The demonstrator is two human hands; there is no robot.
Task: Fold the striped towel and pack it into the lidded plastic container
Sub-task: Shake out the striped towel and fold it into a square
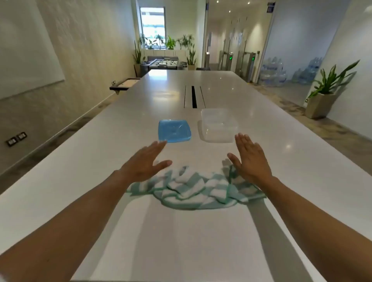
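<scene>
Below both flat hands [144, 163], crumpled striped towel [193, 189].

Bright room, lit by ceiling lights [248, 2] and a far window [152, 25]. Shiny white glare spots on the table [302, 161]. Soft grey shadows under both arms. A bit blurry all over. Bent, stretched edges from the wide lens.

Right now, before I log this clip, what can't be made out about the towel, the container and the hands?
Head view, the only one:
- striped towel: bunched in a heap, so its full size and edges are hidden in its own folds; the left hand and right hand cover its two ends.
- Hand contact: whether the palms touch the towel cannot be told.
- clear container: see-through and blurred, so its rim is unclear.
- blue lid: its clips are too blurred.
</scene>
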